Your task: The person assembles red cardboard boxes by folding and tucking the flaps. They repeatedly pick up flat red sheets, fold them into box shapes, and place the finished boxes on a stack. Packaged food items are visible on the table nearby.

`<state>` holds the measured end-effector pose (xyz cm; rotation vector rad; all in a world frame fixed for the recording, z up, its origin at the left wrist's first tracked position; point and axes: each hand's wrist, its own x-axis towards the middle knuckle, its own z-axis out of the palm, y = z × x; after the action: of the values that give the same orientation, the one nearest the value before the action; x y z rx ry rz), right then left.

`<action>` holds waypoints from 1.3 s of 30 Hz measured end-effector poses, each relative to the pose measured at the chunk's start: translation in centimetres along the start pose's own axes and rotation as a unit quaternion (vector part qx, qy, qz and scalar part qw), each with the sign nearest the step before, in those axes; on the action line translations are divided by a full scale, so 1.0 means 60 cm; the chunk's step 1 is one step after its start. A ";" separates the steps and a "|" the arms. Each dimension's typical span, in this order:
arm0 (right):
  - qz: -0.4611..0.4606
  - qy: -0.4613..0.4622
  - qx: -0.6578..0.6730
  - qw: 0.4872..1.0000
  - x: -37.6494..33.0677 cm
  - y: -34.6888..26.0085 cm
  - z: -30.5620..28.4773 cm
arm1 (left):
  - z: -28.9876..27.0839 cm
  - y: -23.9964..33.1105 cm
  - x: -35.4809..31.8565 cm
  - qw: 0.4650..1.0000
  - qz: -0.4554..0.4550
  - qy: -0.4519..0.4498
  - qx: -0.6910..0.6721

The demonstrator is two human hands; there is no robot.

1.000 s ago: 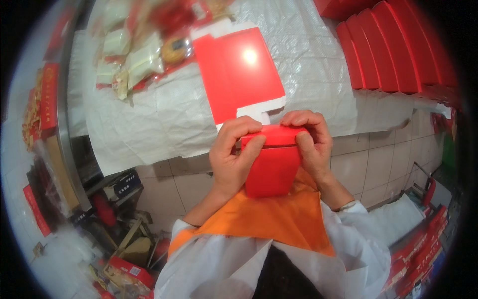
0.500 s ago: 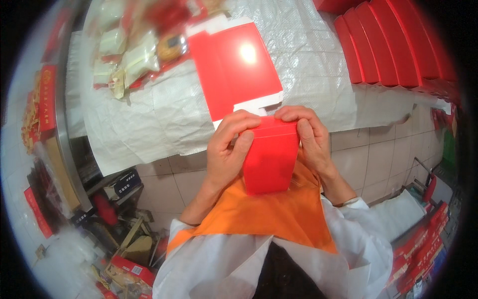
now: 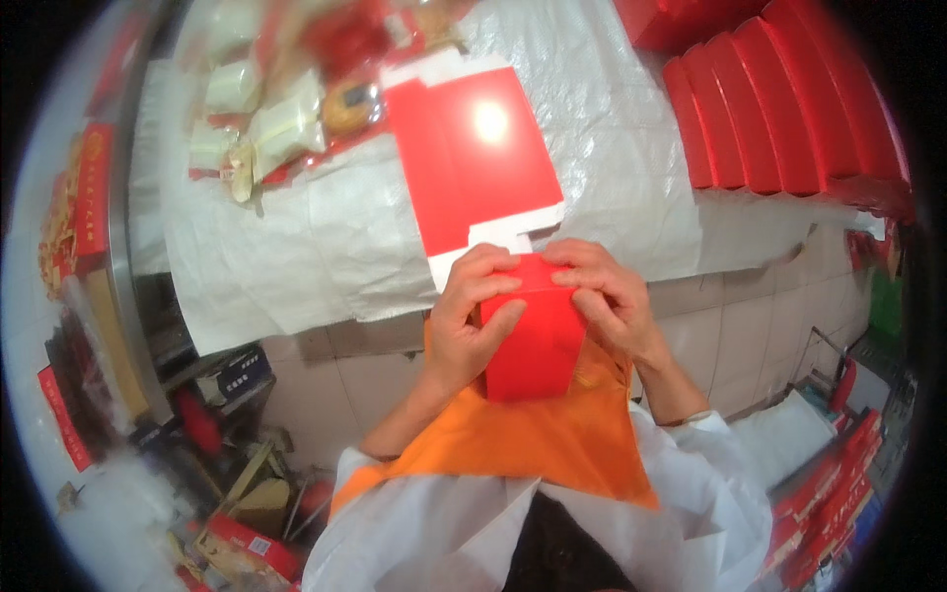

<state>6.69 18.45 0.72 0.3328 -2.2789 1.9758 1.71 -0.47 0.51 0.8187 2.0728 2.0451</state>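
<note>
One red box (image 3: 533, 345) is held just below the middle of the frame, its lower end close to an orange apron (image 3: 533, 444), perhaps for bracing. The left hand (image 3: 472, 321) and right hand (image 3: 604, 299) close on its upper corners, fingers over the top, thumbs nearer the apron; pinching both sides probably keeps the edge even. Just above, a flat red card (image 3: 483, 183) lies on a white sheet (image 3: 286, 261), white tabs near the fingertips. Sheet spans the gap between card and the boxes (image 3: 755, 113) packed at upper right, leaving room rightward. Wrapped packets (image 3: 286, 123) crowd the upper left, narrowing that side.
</note>
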 end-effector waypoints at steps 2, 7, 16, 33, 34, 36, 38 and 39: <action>0.033 -0.025 -0.002 0.999 0.001 -0.010 -0.010 | 0.004 -0.002 0.003 1.000 -0.001 0.008 0.012; 0.162 -0.167 -0.081 0.969 0.053 -0.074 -0.071 | 0.004 0.011 0.029 1.000 -0.023 -0.005 0.000; 0.175 -0.006 0.052 0.983 0.152 -0.105 -0.152 | -0.058 0.077 0.177 0.978 -0.014 0.171 -0.123; -0.030 0.427 0.473 0.770 0.271 -0.115 -0.250 | -0.076 -0.004 0.108 0.922 -0.133 0.260 -0.256; -0.029 0.408 0.433 0.803 0.277 -0.114 -0.241 | -0.080 -0.004 0.102 0.923 -0.140 0.264 -0.241; -0.027 0.363 0.349 0.863 0.292 -0.114 -0.229 | -0.084 -0.011 0.092 0.930 -0.143 0.270 -0.205; -0.025 0.268 0.245 0.931 0.337 -0.132 -0.229 | -0.090 -0.013 0.079 0.934 -0.149 0.283 -0.159; -0.021 0.232 0.196 0.952 0.355 -0.141 -0.242 | -0.088 -0.015 0.079 0.936 -0.154 0.282 -0.143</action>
<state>-12.88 29.67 15.77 -0.0559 -1.5840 2.1903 -4.90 -2.99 1.46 -0.1615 1.8862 2.4968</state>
